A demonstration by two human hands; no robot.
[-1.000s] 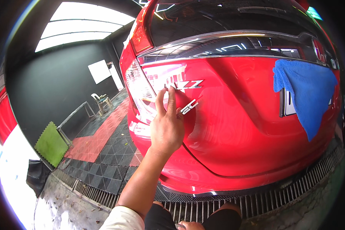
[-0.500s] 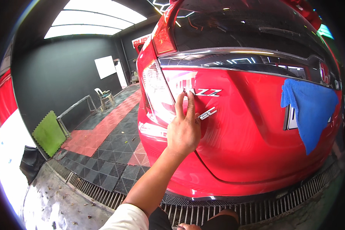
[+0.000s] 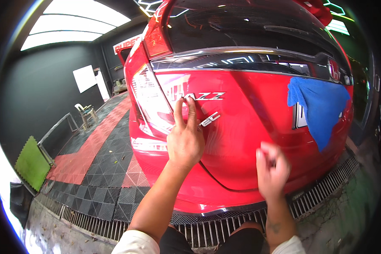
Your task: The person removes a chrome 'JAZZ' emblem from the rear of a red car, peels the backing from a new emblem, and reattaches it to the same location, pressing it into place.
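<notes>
Head: left fingers [image 3: 192,113], two extended, overlap lettering [image 3: 204,97]; blurred right fingers [image 3: 271,149] curl, hold unclear.

Car workshop, detailing-bay type, one red hatchback [image 3: 237,127] parked within, blue microfibre cloth [image 3: 319,108] draped on its tailgate [image 3: 228,161], interlocking floor tiles [image 3: 101,167] in black and red, slotted drain grating [image 3: 205,235], hexagonal strip lights [image 3: 150,8] overhead, bright roof panels [image 3: 78,23], dark-painted wall [image 3: 38,84].

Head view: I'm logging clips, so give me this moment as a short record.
Left hand: index and middle fingertips at the upper silver badge
Right hand: raised before the red car; fingers curled, contents unclear
Lower badge: slanted, beside the left hand
Blue cloth: draped over part of the number plate
Background: green panel, plastic chair
</notes>
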